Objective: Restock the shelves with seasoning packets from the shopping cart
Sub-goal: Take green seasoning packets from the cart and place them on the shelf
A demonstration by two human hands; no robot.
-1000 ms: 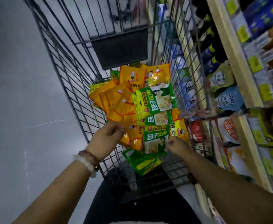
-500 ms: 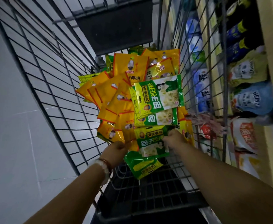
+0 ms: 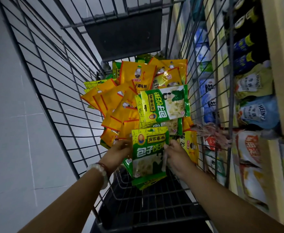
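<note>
Fingers of the right hand pinch the right edge of a green seasoning packet, while the left hand grips its left edge, its fingertips hidden behind the packet. In the head view the packet stands upright, long axis pointing away from the person, raised just above the pile of orange packets and green ones in the shopping cart. Shelves lie to the right of the packet, beyond the cart's wire side, so the right hand is nearer for the carry across.
</note>
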